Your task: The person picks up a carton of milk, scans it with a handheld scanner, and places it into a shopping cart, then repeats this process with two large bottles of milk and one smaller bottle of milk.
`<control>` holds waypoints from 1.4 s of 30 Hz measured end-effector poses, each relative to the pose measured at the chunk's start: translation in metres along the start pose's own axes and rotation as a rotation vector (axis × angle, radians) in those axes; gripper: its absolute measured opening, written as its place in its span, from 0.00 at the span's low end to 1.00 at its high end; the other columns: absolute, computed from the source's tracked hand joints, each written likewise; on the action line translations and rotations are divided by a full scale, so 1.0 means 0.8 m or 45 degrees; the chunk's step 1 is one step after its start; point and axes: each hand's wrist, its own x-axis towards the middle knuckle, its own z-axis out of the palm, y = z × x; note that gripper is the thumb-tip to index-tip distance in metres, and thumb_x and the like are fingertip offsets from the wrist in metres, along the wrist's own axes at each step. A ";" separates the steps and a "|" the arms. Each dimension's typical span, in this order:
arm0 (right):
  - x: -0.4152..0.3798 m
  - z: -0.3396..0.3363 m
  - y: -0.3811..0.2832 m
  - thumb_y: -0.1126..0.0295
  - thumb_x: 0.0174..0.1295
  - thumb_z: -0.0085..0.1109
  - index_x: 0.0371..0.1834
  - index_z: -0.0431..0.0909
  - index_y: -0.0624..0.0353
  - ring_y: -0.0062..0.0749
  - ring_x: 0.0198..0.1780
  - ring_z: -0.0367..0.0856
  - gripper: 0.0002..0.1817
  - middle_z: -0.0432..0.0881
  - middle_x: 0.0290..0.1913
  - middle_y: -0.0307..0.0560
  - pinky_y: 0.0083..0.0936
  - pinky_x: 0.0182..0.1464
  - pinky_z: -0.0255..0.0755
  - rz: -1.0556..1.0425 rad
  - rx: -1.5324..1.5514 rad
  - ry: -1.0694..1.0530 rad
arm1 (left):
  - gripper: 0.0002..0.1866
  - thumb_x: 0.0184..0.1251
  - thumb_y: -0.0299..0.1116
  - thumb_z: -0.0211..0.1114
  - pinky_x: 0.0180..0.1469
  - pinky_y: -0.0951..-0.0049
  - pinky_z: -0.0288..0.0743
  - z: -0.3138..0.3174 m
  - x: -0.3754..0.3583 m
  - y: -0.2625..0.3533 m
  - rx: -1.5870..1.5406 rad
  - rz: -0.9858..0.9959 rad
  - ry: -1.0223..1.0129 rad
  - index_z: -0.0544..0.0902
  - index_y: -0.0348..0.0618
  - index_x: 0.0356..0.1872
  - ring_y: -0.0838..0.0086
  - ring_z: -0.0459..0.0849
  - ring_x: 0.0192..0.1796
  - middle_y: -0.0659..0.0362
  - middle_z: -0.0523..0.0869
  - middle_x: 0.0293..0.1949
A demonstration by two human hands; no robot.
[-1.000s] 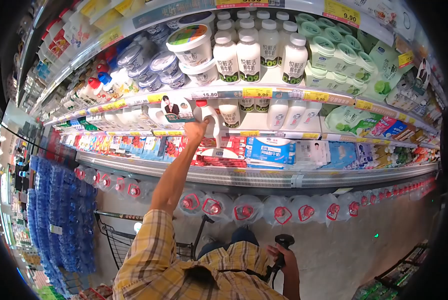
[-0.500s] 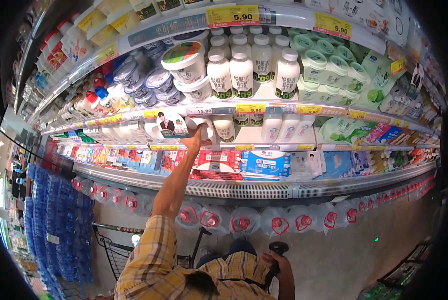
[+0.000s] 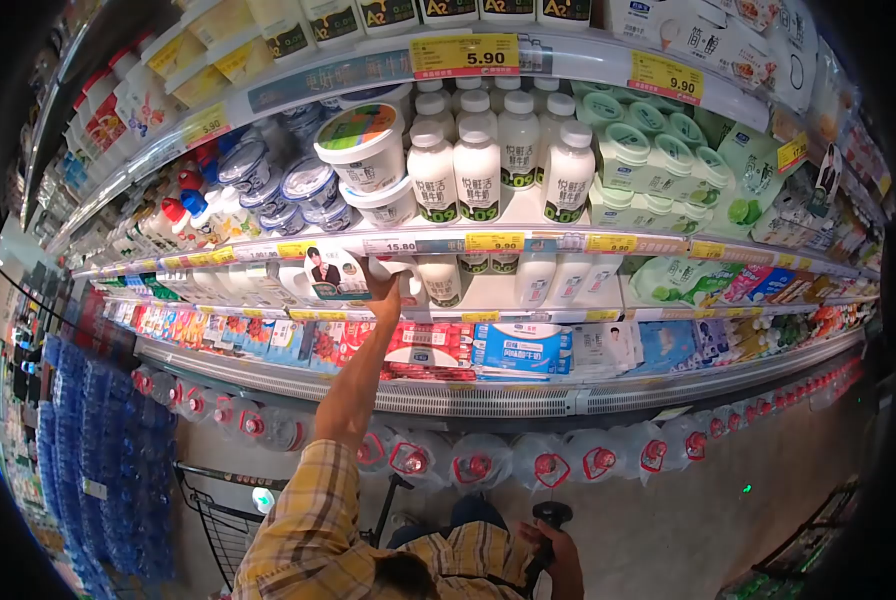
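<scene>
My left hand (image 3: pixel 384 294) reaches to the lower dairy shelf, its fingers curled at the right, handle side of a white milk jug (image 3: pixel 298 279). The jug stands upright, its label (image 3: pixel 334 274) showing a person in dark clothing. Part of another white jug (image 3: pixel 411 285) shows just right of the hand. Down by my body, my right hand (image 3: pixel 560 562) is closed around a black stick-like handle with a rounded top (image 3: pixel 552 513); its lower end is hidden.
Above are milk bottles (image 3: pixel 479 180) and yogurt tubs (image 3: pixel 361 147). Below lie red and blue packs (image 3: pixel 521 350). Large water bottles (image 3: pixel 473 462) line the floor along the cooler's vented edge (image 3: pixel 488 401). A black wire cart (image 3: pixel 211 515) stands at lower left, near stacked blue-wrapped bottles (image 3: pixel 103 480).
The view has tilted up, so the shelves appear lower. My left hand has shifted slightly along the jug's right side. The jug stays on the shelf; my right hand keeps the black handle.
</scene>
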 end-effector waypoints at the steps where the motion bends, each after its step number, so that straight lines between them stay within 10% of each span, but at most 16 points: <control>1: 0.001 0.000 0.001 0.69 0.64 0.56 0.49 0.67 0.63 0.48 0.55 0.77 0.15 0.78 0.52 0.62 0.18 0.30 0.71 0.005 0.014 0.006 | 0.42 0.37 0.29 0.78 0.61 0.59 0.64 0.001 -0.003 -0.003 0.239 0.001 0.021 0.68 0.37 0.60 0.50 0.71 0.58 0.45 0.75 0.54; 16: -0.007 0.016 0.001 0.68 0.64 0.55 0.53 0.65 0.65 0.44 0.53 0.78 0.18 0.78 0.53 0.61 0.17 0.29 0.72 -0.014 0.040 -0.025 | 0.38 0.33 0.35 0.79 0.49 0.55 0.72 0.006 0.009 0.003 0.507 -0.125 -0.065 0.73 0.37 0.52 0.45 0.78 0.47 0.45 0.80 0.46; 42: -0.011 0.024 -0.007 0.67 0.63 0.57 0.54 0.67 0.64 0.42 0.50 0.78 0.19 0.80 0.49 0.58 0.17 0.28 0.70 -0.040 -0.084 0.003 | 0.49 0.38 0.42 0.78 0.64 0.53 0.61 -0.033 0.035 -0.094 0.631 0.328 -0.459 0.63 0.37 0.64 0.46 0.67 0.62 0.40 0.69 0.59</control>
